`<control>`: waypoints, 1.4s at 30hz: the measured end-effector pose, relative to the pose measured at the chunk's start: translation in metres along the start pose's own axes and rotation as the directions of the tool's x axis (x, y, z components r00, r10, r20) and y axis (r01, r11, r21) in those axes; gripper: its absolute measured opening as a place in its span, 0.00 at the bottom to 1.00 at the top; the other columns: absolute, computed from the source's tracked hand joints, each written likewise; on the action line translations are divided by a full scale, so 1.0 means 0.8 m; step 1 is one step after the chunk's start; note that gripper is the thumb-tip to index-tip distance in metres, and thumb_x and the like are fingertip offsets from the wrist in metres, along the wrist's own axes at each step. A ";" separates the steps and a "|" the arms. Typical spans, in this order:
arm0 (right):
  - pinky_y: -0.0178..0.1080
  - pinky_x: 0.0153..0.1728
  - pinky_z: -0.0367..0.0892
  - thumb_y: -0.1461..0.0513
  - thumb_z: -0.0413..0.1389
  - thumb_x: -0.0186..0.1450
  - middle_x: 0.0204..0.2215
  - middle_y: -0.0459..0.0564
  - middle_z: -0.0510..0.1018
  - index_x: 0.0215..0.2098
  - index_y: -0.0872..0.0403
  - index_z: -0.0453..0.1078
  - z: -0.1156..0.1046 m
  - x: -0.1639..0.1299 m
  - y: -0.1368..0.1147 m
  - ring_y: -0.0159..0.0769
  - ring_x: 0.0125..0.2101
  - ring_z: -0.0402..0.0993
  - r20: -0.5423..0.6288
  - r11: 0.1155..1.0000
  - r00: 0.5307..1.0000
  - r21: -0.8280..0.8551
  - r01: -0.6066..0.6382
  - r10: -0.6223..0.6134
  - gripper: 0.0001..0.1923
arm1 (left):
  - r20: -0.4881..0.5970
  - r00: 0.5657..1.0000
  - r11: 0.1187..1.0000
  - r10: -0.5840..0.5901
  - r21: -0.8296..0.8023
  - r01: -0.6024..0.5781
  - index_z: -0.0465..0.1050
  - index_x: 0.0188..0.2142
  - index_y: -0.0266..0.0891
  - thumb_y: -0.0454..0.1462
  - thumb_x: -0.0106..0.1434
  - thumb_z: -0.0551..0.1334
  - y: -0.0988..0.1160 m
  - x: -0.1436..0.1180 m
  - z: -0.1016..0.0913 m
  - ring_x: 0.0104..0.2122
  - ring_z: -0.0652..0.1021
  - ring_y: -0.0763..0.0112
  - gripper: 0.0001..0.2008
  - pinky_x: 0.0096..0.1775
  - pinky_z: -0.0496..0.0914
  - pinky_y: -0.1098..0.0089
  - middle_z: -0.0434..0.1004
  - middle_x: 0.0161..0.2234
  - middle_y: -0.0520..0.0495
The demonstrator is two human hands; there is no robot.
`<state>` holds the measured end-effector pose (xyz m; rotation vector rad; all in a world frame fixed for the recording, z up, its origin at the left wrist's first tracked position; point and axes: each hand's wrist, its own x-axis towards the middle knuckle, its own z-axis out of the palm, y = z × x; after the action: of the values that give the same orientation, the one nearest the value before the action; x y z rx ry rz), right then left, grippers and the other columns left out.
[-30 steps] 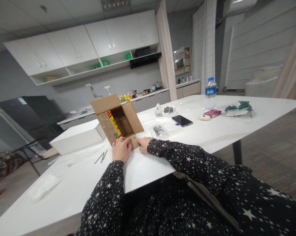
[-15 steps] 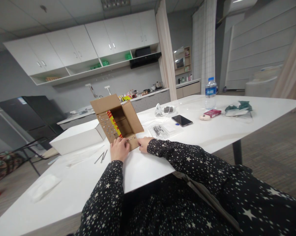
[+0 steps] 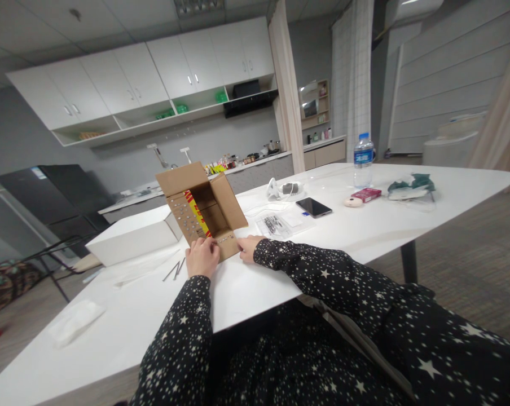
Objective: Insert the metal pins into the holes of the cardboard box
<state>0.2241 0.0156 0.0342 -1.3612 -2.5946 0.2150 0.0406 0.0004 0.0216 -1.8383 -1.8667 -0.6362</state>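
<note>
Fingers of both hands, left hand (image 3: 202,257) and right hand (image 3: 249,246), press flat on one cardboard box (image 3: 204,208).

Phone (image 3: 313,207), water bottle (image 3: 363,160), perhaps tissues (image 3: 74,321)

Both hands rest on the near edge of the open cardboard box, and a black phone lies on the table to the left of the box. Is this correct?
Not quite. The head view shows the left hand and right hand at the near edge of the open cardboard box, but the black phone lies on the table to the right of the box, not the left.
</note>
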 end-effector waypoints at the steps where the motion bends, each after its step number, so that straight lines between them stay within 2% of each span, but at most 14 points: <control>1: 0.43 0.36 0.68 0.58 0.49 0.59 0.44 0.58 0.75 0.45 0.51 0.67 0.000 0.000 0.000 0.47 0.41 0.74 0.001 1.000 1.000 0.000 -0.001 0.001 0.17 | 0.002 1.000 1.000 -0.006 -0.001 0.006 0.73 0.36 0.43 0.38 0.59 0.52 0.000 0.000 -0.001 0.43 0.71 0.56 0.11 0.42 0.63 0.57 0.75 0.38 0.42; 13: 0.43 0.35 0.68 0.58 0.50 0.58 0.41 0.58 0.76 0.41 0.51 0.68 0.003 0.001 0.001 0.46 0.39 0.74 -0.015 1.000 1.000 0.005 -0.001 0.001 0.14 | 0.015 0.998 0.997 -0.065 -0.046 0.066 0.72 0.33 0.43 0.38 0.58 0.53 -0.010 0.001 0.000 0.44 0.71 0.56 0.10 0.43 0.63 0.57 0.75 0.38 0.43; 20: 0.43 0.36 0.68 0.58 0.50 0.58 0.42 0.57 0.75 0.42 0.52 0.68 0.004 0.004 0.001 0.46 0.41 0.74 -0.003 1.000 1.000 -0.004 -0.007 0.007 0.15 | 0.092 0.986 0.989 -0.141 -0.025 0.144 0.73 0.36 0.42 0.39 0.58 0.52 -0.010 0.004 -0.007 0.44 0.71 0.58 0.12 0.44 0.62 0.58 0.75 0.39 0.43; 25: 0.43 0.37 0.68 0.58 0.50 0.58 0.43 0.57 0.75 0.44 0.51 0.68 0.004 0.004 0.003 0.46 0.41 0.74 0.008 1.000 1.000 0.003 0.000 0.000 0.16 | 0.088 0.983 0.986 -0.159 -0.039 0.163 0.74 0.37 0.42 0.39 0.58 0.53 -0.012 0.004 -0.009 0.45 0.72 0.57 0.12 0.45 0.63 0.59 0.76 0.39 0.43; 33: 0.42 0.37 0.68 0.58 0.50 0.58 0.43 0.56 0.75 0.44 0.50 0.68 0.004 0.002 0.001 0.45 0.40 0.74 -0.016 1.000 1.000 -0.002 -0.022 0.022 0.15 | 0.055 0.960 0.925 -0.273 -0.259 0.278 0.73 0.40 0.42 0.38 0.58 0.52 -0.030 0.008 0.005 0.42 0.75 0.59 0.14 0.45 0.66 0.62 0.78 0.38 0.44; 42: 0.43 0.36 0.68 0.57 0.50 0.58 0.43 0.58 0.75 0.43 0.52 0.68 0.003 0.003 0.004 0.47 0.40 0.74 -0.001 1.000 1.000 0.006 0.006 -0.006 0.16 | 0.062 0.932 0.824 -0.358 -0.449 0.346 0.71 0.41 0.42 0.35 0.58 0.48 -0.025 0.005 -0.006 0.44 0.75 0.59 0.16 0.48 0.65 0.60 0.80 0.32 0.49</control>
<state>0.2246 0.0193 0.0312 -1.3518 -2.5951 0.2209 0.0208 0.0007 0.0277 -1.7313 -2.2028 -1.3201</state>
